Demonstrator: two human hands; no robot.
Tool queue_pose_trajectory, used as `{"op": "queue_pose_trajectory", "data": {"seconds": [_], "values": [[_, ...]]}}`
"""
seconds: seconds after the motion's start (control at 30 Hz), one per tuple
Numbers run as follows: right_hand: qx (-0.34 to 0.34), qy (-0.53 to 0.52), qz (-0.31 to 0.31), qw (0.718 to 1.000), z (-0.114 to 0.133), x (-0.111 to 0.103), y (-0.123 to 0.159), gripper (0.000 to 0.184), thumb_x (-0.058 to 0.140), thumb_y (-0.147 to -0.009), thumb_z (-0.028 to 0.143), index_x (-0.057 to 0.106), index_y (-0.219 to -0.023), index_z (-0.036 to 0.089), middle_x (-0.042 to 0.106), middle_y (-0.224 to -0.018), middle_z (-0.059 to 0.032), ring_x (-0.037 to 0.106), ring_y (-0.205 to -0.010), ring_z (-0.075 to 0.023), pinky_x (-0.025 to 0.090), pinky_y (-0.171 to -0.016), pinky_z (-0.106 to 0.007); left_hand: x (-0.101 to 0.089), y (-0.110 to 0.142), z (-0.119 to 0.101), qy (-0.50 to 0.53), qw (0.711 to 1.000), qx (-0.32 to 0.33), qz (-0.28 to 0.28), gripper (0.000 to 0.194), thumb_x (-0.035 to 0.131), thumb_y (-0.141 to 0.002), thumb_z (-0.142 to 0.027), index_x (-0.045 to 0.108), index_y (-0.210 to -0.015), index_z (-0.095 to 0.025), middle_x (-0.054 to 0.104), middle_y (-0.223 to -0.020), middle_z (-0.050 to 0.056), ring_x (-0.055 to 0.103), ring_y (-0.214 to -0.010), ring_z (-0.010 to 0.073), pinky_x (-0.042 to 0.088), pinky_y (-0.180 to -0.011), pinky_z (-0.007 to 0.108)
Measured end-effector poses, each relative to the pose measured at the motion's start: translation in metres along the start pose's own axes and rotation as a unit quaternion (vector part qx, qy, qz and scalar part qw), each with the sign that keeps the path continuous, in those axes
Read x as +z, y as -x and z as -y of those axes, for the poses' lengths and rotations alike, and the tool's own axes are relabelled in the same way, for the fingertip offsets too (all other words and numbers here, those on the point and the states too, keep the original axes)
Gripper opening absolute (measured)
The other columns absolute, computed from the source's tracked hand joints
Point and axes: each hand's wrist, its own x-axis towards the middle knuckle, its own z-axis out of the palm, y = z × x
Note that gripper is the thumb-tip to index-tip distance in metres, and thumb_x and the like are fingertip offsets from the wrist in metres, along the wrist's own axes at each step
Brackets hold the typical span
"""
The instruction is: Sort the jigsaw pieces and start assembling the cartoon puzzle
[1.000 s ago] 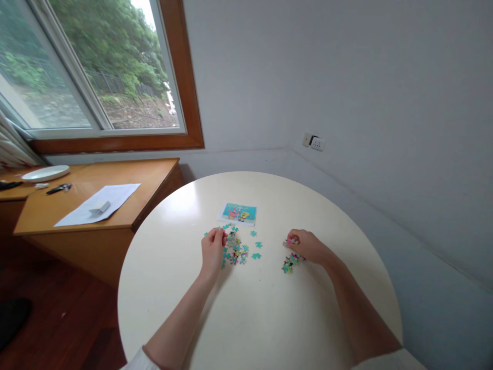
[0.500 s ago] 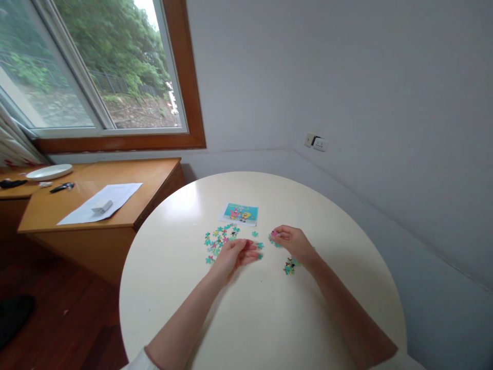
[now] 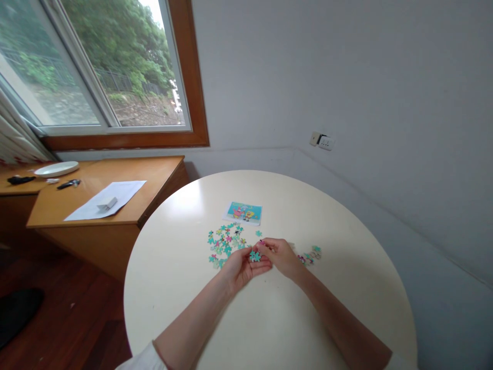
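Observation:
My left hand [image 3: 242, 270] is turned palm up with its fingers curled, cradling several teal jigsaw puzzle pieces [image 3: 254, 256]. Right above it, my right hand [image 3: 281, 254] pinches a jigsaw puzzle piece [image 3: 262, 241] with a dark and pink tip showing; the fingers hide the remainder. Beyond the left hand, many loose puzzle pieces [image 3: 227, 239] in teal, pink and yellow are spread on the table. A smaller group of pieces [image 3: 308, 257] lies to the right, partly behind my right hand. One teal piece [image 3: 259, 233] sits alone beyond both hands.
A picture card [image 3: 244, 213] with cartoon figures lies on the round white table [image 3: 185, 303], past the pieces. To the left stands a wooden desk [image 3: 103, 172] holding paper, a small white block and a white plate [image 3: 57, 169]. A wall closes off the right side.
My right hand has moved left and nearer to me, over my left palm. The left hand has opened upward, and teal pieces now show in it. The view has shifted slightly.

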Motion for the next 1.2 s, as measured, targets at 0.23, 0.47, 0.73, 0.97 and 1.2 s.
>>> {"op": "queue_pose_trajectory", "data": {"seconds": [0.23, 0.47, 0.73, 0.97, 1.2], "values": [[-0.040, -0.003, 0.010, 0.999, -0.004, -0.005, -0.003, 0.052, 0.043, -0.079, 0.061, 0.070, -0.083, 0.016, 0.069, -0.082, -0.0065, 0.062, -0.082, -0.0215, 0.048, -0.077, -0.035, 0.001, 0.003, -0.003, 0.002, 1.000, 0.019, -0.005, 0.019, 0.039, -0.087, -0.014, 0.057, -0.085, -0.006, 0.065, -0.068, 0.012, 0.067, -0.059, 0.0183, 0.055, -0.066, 0.029], [0.000, 0.038, -0.097, 0.995, -0.026, -0.026, -0.010, 0.039, 0.056, -0.071, 0.051, 0.069, -0.081, 0.016, 0.070, -0.077, -0.0065, 0.062, -0.073, -0.0198, 0.049, -0.069, -0.031, -0.003, 0.001, -0.005, -0.002, 0.997, 0.059, -0.049, 0.014, 0.044, -0.085, -0.007, 0.058, -0.080, -0.004, 0.060, -0.061, 0.007, 0.062, -0.050, 0.0120, 0.056, -0.065, 0.029], [0.055, 0.196, -0.069, 0.977, -0.028, -0.045, -0.007, 0.018, 0.052, -0.074, 0.028, 0.068, -0.078, 0.018, 0.070, -0.073, -0.0034, 0.063, -0.069, -0.0163, 0.048, -0.065, -0.026, -0.006, -0.001, -0.008, -0.003, 0.994, 0.080, -0.078, 0.014, 0.042, -0.086, -0.003, 0.056, -0.086, -0.004, 0.063, -0.067, 0.010, 0.065, -0.057, 0.0132, 0.058, -0.068, 0.029], [0.058, 0.269, -0.100, 0.956, -0.027, -0.039, -0.008, 0.012, 0.058, -0.072, 0.026, 0.065, -0.080, 0.020, 0.065, -0.062, 0.0015, 0.059, -0.060, -0.0139, 0.045, -0.059, -0.025, 0.000, 0.002, -0.008, -0.014, 0.992, 0.084, -0.092, 0.017, 0.039, -0.085, 0.002, 0.055, -0.085, -0.004, 0.066, -0.070, 0.012, 0.067, -0.060, 0.0151, 0.057, -0.063, 0.025], [0.075, 0.327, -0.104, 0.936, -0.024, -0.039, -0.008, 0.008, 0.062, -0.071, 0.025, 0.063, -0.077, 0.021, 0.059, -0.057, 0.0028, 0.056, -0.057, -0.0147, 0.041, -0.057, -0.027, 0.004, 0.006, -0.009, -0.020, 0.993, 0.073, -0.094, 0.019, 0.037, -0.085, 0.002, 0.055, -0.087, -0.003, 0.066, -0.074, 0.014, 0.068, -0.064, 0.0168, 0.055, -0.062, 0.025]]}}
